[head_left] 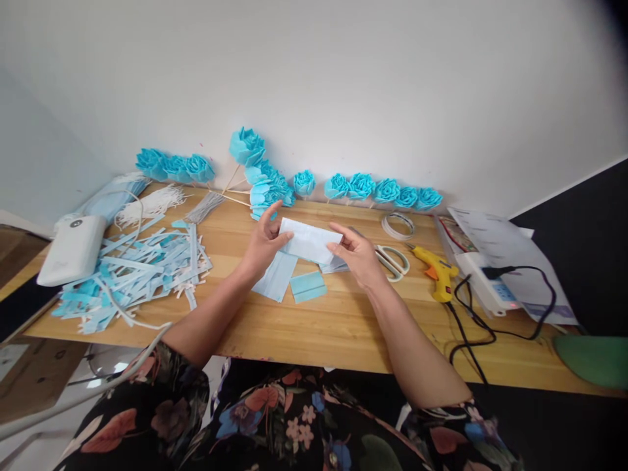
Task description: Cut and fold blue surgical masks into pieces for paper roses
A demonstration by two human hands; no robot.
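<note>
A pale blue-white folded rectangle of face mask fabric [310, 241] is stretched between my two hands above the table. My left hand [265, 243] pinches its left end, thumb in front, with the other fingers raised behind. At the right end, my right hand [357, 256] grips it between thumb and fingers. Below lie a light blue fabric piece [275, 277] and a brighter blue fabric rectangle [308, 286]. More pale pieces sit partly hidden under my right hand, close to the white-handled scissors [394, 263].
Blue fabric flowers [360, 186] line the wall. Cut strips [142, 268], a white power bank [73, 248] and a cable lie left. Rightward are a tape roll [398, 226], a yellow glue gun [436, 269], a power strip [490, 288] with black cords and papers [510, 255].
</note>
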